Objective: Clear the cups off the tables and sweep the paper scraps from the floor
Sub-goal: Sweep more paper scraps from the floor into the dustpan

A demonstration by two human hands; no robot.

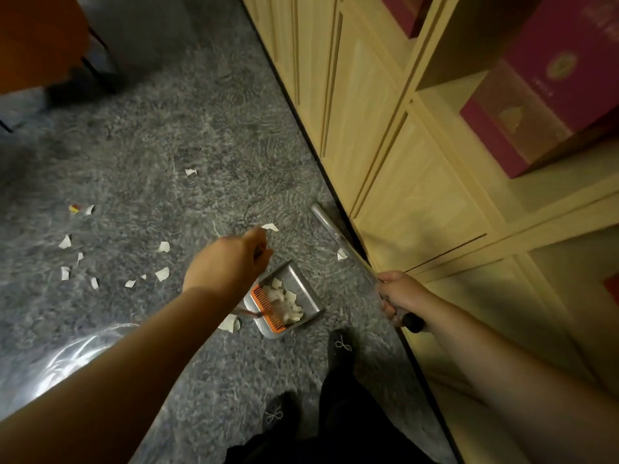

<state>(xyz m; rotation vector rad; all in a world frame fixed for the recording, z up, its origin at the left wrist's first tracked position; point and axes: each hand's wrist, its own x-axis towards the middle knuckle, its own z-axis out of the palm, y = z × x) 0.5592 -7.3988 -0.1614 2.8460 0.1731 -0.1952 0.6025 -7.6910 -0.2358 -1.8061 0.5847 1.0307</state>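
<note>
Gripping the silver metal dustpan's (284, 298) handle in your left hand (231, 262), fingers curled, right hand (398, 298) wrapped round the metal broom pole (338, 239); tilt it and white paper scraps (288, 304) could spill onto grey carpet (167, 145).

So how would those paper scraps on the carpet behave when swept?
The scraps look thin and torn, so probably very light and floppy. On the shaggy carpet they may snag rather than slide. Several curl upward, so they could flip.

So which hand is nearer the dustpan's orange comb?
Left. The left hand hovers just above the orange comb; the right hand grips the broom handle off to its right.
</note>
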